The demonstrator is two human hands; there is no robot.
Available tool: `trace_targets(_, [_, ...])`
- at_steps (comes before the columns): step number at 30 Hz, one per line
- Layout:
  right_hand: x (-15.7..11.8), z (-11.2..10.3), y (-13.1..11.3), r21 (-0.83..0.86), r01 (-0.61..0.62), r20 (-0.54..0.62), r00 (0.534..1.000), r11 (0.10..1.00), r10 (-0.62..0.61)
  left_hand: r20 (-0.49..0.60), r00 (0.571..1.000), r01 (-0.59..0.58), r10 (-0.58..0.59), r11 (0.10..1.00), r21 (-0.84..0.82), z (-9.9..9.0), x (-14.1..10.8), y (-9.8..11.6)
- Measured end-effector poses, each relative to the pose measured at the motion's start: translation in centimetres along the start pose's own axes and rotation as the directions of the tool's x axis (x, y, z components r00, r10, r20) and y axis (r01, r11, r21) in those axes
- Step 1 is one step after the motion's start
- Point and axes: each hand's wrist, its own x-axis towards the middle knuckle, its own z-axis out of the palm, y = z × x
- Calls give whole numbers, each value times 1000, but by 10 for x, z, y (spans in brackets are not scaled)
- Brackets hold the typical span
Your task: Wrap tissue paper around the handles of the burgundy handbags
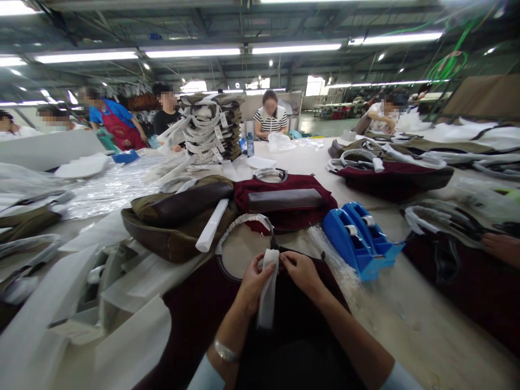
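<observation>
A dark maroon bag (195, 309) lies flat in front of me, its ring-shaped handle (244, 219) wrapped in white material and pointing away. Over the handle's right base hangs a folded strip of white foam wrap (267, 303). My left hand (255, 279) is closed on this strip from the left, thumb near its upper part. Beside the strip's top, my right hand (298, 271) pinches with thumb and forefinger at its right edge; what exactly lies between those fingertips is too small to make out. The lower part of the strip hangs loose over the bag.
A blue tape dispenser (357, 238) stands to the right, a grey tape dispenser (101, 287) to the left. Beyond lie an olive bag (174, 216) and another maroon bag (284, 189). Stacked bags (215, 127) rise behind. At the right edge a co-worker's hand (501, 249) touches another bag.
</observation>
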Motion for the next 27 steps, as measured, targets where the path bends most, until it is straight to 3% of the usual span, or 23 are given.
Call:
trace_targets(3, [-5,5,-4,249,-79,65,996,965,65,-4,1000,-30,30,999,26,1,0,-1])
trace_targets(8, [-24,15,-5,294,-92,113,992,951,61,-10,999,-37,37,999,7,2,-1,-1])
trace_targets(14, [-52,19,10,198,-175,148,978,964,147,-77,995,-59,64,996,63,5,1,-2])
trace_targets(18, [-56,23,6,79,-60,98,994,995,52,-102,989,-96,110,987,132,11,1,-4])
trace_targets(20, [-57,26,1,8,25,34,999,1000,-25,-123,973,-164,195,960,229,14,-2,-6])
trace_targets(23, [-62,30,-2,-10,78,-19,997,997,-79,-137,910,-290,391,837,464,18,-7,-7])
trace_targets(27, [-69,33,3,287,-55,84,996,956,32,-146,869,-317,473,759,569,19,-9,-8])
